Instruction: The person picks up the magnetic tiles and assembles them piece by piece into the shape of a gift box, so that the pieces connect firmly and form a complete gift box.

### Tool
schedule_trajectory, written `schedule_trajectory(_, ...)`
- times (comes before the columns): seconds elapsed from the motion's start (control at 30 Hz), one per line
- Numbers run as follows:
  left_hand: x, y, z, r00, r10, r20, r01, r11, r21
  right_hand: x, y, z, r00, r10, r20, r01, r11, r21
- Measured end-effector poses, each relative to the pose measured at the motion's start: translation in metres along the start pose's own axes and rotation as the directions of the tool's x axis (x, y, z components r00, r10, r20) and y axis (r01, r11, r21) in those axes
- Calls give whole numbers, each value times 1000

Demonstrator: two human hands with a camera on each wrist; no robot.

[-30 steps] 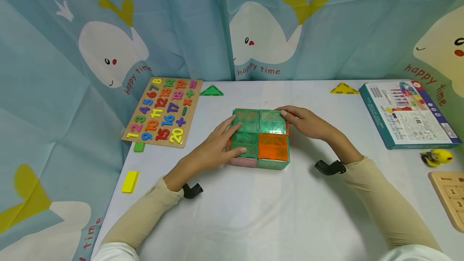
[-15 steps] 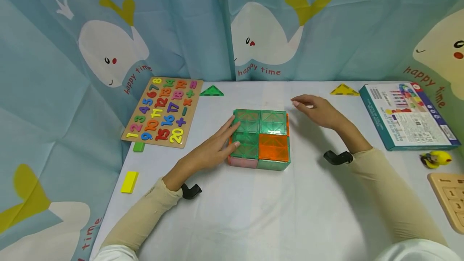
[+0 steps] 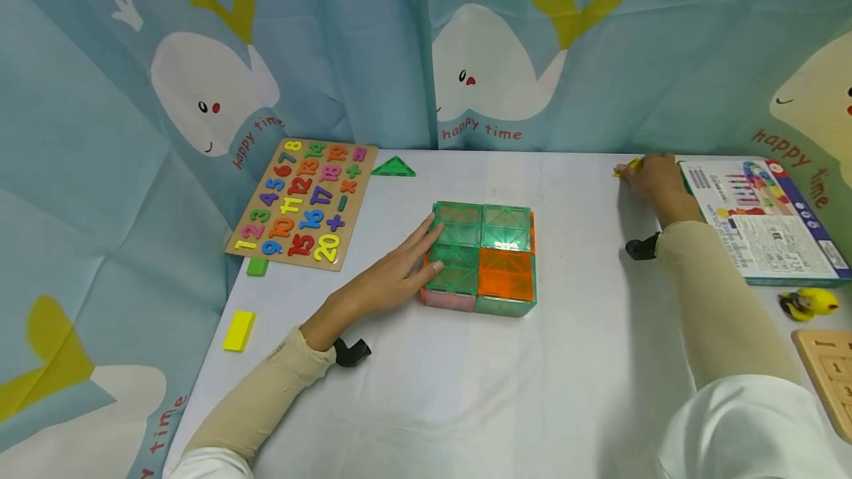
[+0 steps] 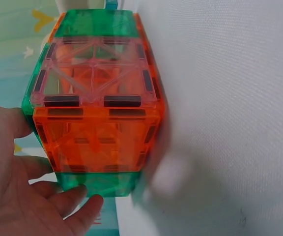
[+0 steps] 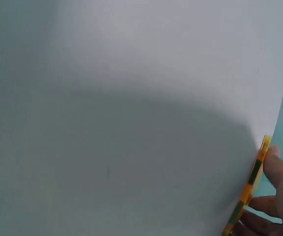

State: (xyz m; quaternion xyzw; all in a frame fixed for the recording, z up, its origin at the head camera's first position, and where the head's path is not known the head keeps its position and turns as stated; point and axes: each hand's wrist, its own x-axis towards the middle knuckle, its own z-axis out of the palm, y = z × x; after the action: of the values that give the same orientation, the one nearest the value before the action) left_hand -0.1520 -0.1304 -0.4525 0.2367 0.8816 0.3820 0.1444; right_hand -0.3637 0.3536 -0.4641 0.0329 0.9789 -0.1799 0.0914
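A low block of translucent magnetic tiles [image 3: 455, 225], green, orange and pink, sits mid-table. My left hand [image 3: 386, 281] rests on its left side and top edge with loosely extended fingers. In the left wrist view, those fingers [image 4: 70, 199] lie along the green face, beside an orange tile wall [image 4: 97, 140] with a pink tile [image 4: 95, 78] next to it. At the back right, my right hand [image 3: 657, 185] pinches a yellow triangular magnetic tile [image 5: 247, 189] between thumb and fingers. The hand covers most of that tile in the head view.
A wooden number board [image 3: 302, 205] lies at back left, with a green triangular tile [image 3: 395, 167] beside it. A green block [image 3: 257, 267] and a yellow block [image 3: 239, 331] are near the left edge. To the right are a boxed set [image 3: 765, 220], a yellow duck toy [image 3: 808, 303] and a wooden board [image 3: 828, 368].
My right hand has left the tile block's far right corner, reached back and right, and taken hold of the yellow triangular tile. The left hand stays against the block.
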Motion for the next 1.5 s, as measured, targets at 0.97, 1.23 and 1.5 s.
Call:
schedule_trajectory(0.97,-4,2,0,1000,-30,-2,30,1000,-9,-89,-71,-19,936,-352,-7,346,915,207)
schedule_trajectory(1.23,-2,4,0,1000,-27,0,27,1000,-1,-161,-134,-15,760,-647,-65,644,735,212)
schedule_trajectory(1.5,-2,5,0,1000,-16,4,16,1000,0,-185,-154,12,681,-732,2,718,668,197)
